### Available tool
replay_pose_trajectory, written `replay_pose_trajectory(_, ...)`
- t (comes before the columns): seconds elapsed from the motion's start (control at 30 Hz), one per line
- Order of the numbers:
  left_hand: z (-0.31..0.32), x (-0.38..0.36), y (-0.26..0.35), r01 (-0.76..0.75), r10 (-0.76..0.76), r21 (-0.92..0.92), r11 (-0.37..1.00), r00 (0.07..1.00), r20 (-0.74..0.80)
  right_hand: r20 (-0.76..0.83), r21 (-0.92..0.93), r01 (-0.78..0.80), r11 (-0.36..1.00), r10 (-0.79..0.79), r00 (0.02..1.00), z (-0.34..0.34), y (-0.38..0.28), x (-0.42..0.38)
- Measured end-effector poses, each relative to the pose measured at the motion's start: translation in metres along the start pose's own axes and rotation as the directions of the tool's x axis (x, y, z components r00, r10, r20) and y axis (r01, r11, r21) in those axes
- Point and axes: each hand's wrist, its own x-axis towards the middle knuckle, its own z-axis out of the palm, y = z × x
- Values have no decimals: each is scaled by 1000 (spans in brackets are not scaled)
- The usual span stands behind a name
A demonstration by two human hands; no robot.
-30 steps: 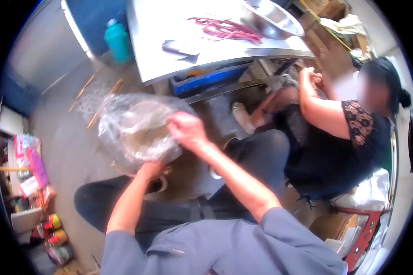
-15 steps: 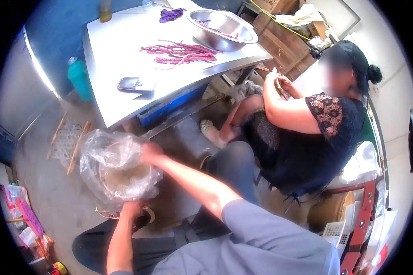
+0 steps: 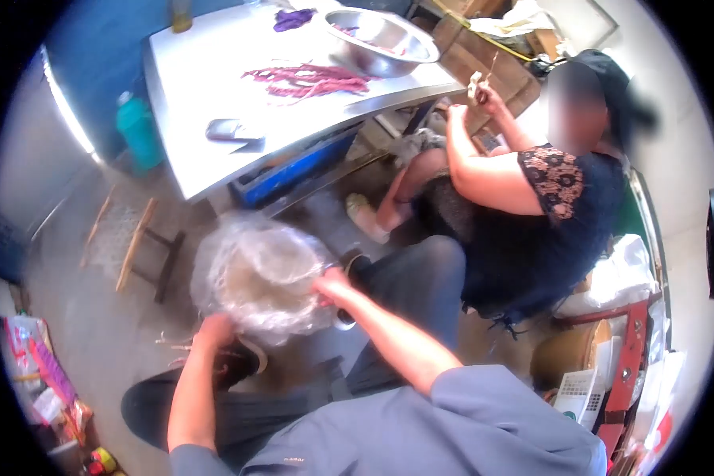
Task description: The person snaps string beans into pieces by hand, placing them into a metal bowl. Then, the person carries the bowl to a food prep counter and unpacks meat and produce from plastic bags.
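A clear plastic bag (image 3: 210,270) stands with its mouth open towards me, above the floor in front of my legs. My right hand (image 3: 332,287) is closed on the right side of the bag's rim. At the bag's near left edge is my left hand (image 3: 216,329), its fingers curled and partly hidden from above. Thin pinkish strands (image 3: 174,344) stick out on both sides below the left hand, which is closed on them. Inside the bag a pale brownish area shows, too blurred to make out.
A white table (image 3: 190,95) bears dark red strips (image 3: 313,80), a steel basin (image 3: 381,47), a phone (image 3: 228,130) and a purple cloth (image 3: 295,21). A seated co-worker (image 3: 531,238) is at right, both hands raised. A small stool (image 3: 123,238) and a teal bottle (image 3: 137,131) are at left.
The bag and my right hand have moved right, towards my knee. My left hand has shifted slightly up and left. The stool shows more, and the co-worker's hands have risen.
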Motion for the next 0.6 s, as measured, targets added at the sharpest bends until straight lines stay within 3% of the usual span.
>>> replay_pose_trajectory(0.03,-5,-7,-4,-77,77,-12,997,997,-28,57,24,-14,1000,13,998,-1,8,3)
replay_pose_trajectory(0.1,-21,-27,-3,7,-6,-166,986,1000,7,123,-10,-32,999,33,992,-1,4,2)
replay_pose_trajectory(0.13,-29,-38,-10,-35,28,-302,953,999,-25,121,-62,-24,998,31,992,-2,-7,-3)
replay_pose_trajectory(0.17,-66,-65,11,92,-77,-377,922,996,55,122,-71,6,997,3,993,-1,-11,-2)
replay_pose_trajectory(0.2,-68,-69,0,73,-79,-376,924,997,-2,120,-77,32,996,-23,993,0,-11,-3)
replay_pose_trajectory(0.27,-98,-92,-5,166,-184,-555,815,983,25,120,-122,42,992,-27,992,0,-11,3)
replay_pose_trajectory(0.33,-114,-114,-16,-10,-185,-709,705,963,-197,175,-195,78,978,-44,984,-5,-13,3)
replay_pose_trajectory(0.37,-122,-122,-16,-16,-311,-849,528,927,-211,191,-269,90,959,-38,981,-8,-12,4)
replay_pose_trajectory(0.4,-133,-132,-11,-142,-318,-874,464,895,-314,201,-340,106,934,-38,979,-12,-18,0)
replay_pose_trajectory(0.5,-168,-153,5,-194,-385,-903,384,855,-348,272,-440,215,872,-99,957,-25,-27,-7)
replay_pose_trajectory(0.53,-175,-155,12,-289,-383,-904,314,833,-400,255,-558,199,806,-62,965,-32,-42,-21)
replay_pose_trajectory(0.6,-184,-154,28,-436,-385,-880,190,791,-475,130,-697,285,658,-274,953,-36,-45,-24)
